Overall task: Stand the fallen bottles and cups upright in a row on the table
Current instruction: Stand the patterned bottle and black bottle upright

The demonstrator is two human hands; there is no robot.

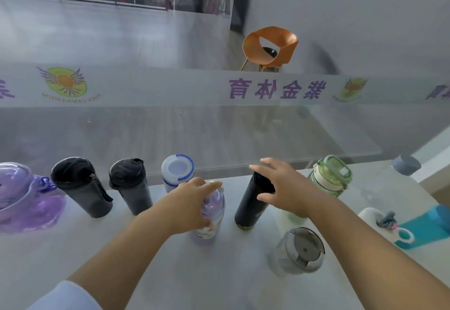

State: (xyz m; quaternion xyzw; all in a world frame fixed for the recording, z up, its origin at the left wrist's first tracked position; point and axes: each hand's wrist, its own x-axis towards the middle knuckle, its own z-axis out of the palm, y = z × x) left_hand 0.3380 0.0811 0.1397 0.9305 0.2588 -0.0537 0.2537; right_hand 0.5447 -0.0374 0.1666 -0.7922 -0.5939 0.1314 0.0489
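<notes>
Along the far edge of the pale bench (73, 249), a row of upright vessels runs outward from the dark flask (253, 202), the landmark used below. On its left-hand side stand, in order, a lilac printed bottle (211, 214), a white bottle with a blue-ringed lid (177, 169), two black tumblers (130, 185) (81, 185), and, farthest out, a large purple jug (22, 195). On its right-hand side stands a green-lidded jar (332, 176); nearer the viewer than the flask sits a clear, grey-lidded cup (298, 251), upright but out of line. Farther right, a teal bottle with a white cap (411, 224) lies on its side.

The left hand (192, 202) has its fingers closed around the lilac bottle's neck and shoulder. The right hand (282, 185) is at the flask's top, fingers spread apart; whether they touch the cap cannot be told.

Judged step: seating the lilac bottle in the row. To do it well, the base should meet the bench flat, level with its neighbours, before the fingers let go, and the gap to the flask should stay wide enough that the withdrawing hand does not tip it. The teal bottle remains to be stood up.
</notes>
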